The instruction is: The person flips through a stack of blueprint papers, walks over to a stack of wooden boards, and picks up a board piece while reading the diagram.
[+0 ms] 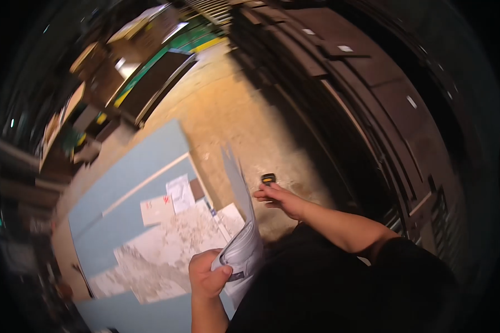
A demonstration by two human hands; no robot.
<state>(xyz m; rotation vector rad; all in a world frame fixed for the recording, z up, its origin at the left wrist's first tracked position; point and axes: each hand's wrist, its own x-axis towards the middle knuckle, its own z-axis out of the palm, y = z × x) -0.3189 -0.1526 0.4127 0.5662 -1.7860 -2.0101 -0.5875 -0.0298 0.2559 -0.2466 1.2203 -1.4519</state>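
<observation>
My left hand [210, 276] is closed around a bent stack of white papers [243, 247], thumb pressed on the front near a small dark printed patch. The sheets stand up from the fist and curve away at their upper end. To the right of the papers is my right hand [280, 200], its fingers stretched out, a little bent and apart from the sheets. A small black and yellow device [268, 178] sits against the back of its fingers, perhaps worn on one; blur hides how it is fixed.
A blue-topped table or board [144, 166] with worn paper sheets [172, 238] lies on the left. Dark brown panels [361, 72] are stacked along the right. Cardboard boxes [141, 39] and a dark board [153, 86] stand at the far left, beyond the concrete floor [216, 105].
</observation>
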